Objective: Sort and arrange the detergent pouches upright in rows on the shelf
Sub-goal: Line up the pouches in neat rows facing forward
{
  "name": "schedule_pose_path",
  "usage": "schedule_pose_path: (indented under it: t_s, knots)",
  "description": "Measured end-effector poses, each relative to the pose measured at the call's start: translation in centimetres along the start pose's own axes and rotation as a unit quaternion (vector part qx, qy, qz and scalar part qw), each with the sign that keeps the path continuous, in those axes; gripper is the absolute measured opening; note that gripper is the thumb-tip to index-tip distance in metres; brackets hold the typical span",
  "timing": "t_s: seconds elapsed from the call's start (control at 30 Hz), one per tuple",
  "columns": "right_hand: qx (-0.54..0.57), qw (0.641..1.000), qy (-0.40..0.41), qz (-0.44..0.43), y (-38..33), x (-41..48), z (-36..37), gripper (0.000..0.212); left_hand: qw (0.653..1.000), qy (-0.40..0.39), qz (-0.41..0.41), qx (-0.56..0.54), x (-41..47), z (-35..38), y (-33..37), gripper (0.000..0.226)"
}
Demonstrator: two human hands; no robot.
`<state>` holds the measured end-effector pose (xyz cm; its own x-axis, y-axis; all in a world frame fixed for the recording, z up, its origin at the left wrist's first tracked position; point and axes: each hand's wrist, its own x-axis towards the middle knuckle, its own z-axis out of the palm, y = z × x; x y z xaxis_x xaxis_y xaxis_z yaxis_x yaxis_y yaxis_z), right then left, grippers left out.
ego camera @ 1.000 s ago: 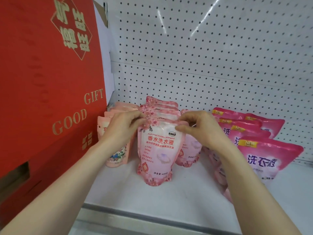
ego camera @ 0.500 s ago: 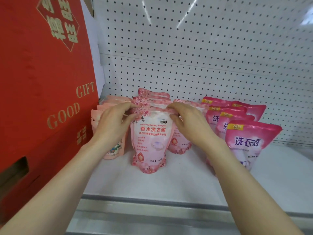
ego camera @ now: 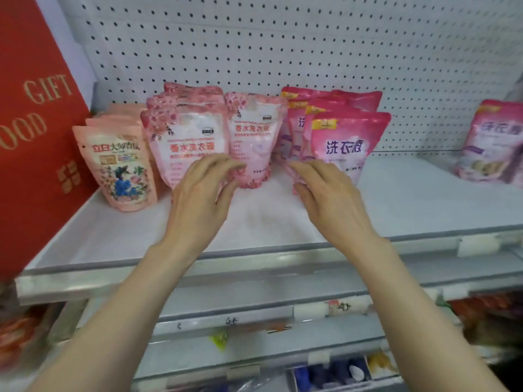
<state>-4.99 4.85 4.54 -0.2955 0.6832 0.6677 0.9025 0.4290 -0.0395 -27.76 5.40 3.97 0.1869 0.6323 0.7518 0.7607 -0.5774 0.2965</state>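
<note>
Upright pouches stand in rows on the white shelf (ego camera: pixel 396 205). From left: a peach floral pouch (ego camera: pixel 121 168), a row of light pink rose-print pouches (ego camera: pixel 189 137), a second such row (ego camera: pixel 256 131), then a magenta row fronted by a pouch (ego camera: pixel 343 142). My left hand (ego camera: pixel 202 190) hovers in front of the lower part of the first light pink row, fingers spread, holding nothing. My right hand (ego camera: pixel 325 190) is held open just before the foot of the magenta row, its fingertips at a pouch's bottom edge.
A red gift box (ego camera: pixel 34 123) walls off the shelf's left end. A purple-pink pouch (ego camera: pixel 492 142) stands apart at the far right. White pegboard (ego camera: pixel 283 52) backs the shelf. Price-tag rails and lower shelves with goods lie beneath.
Both hands have let go of the top of the front light pink pouch and dropped lower and toward me. The view has pulled back and tilted down, showing lower shelves.
</note>
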Motion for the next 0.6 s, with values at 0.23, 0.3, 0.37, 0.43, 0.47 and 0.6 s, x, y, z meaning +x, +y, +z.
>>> schedule_pose_path:
  t_s: [0.23, 0.3, 0.37, 0.43, 0.47, 0.6]
  knots:
    - [-0.027, 0.996, -0.050, 0.068, 10.0, -10.0, -4.3, 0.032, 0.996, -0.067, 0.008, -0.057, -1.9, 9.8, 10.1, 0.028]
    - [-0.044, 0.994, -0.060, 0.083, 13.7, -12.9, -6.3, 0.031, 0.994, -0.074, 0.013, -0.077, -2.0, 12.8, 13.6, 0.028]
    - [-0.057, 0.991, -0.064, 0.101, 17.7, -15.6, -8.3, 0.031, 0.992, -0.080, 0.019, -0.098, -1.9, 15.8, 17.2, 0.028]
    - [-0.069, 0.988, -0.064, 0.125, 21.6, -18.0, -10.6, 0.032, 0.989, -0.090, 0.027, -0.116, -1.3, 18.7, 20.5, 0.028]
    - [-0.076, 0.986, -0.062, 0.134, 23.5, -19.1, -11.7, 0.033, 0.987, -0.095, 0.031, -0.125, -0.9, 20.0, 22.1, 0.028]
    - [-0.094, 0.980, -0.061, 0.164, 30.5, -21.9, -15.5, 0.036, 0.982, -0.103, 0.042, -0.152, 1.8, 24.6, 27.9, 0.029]
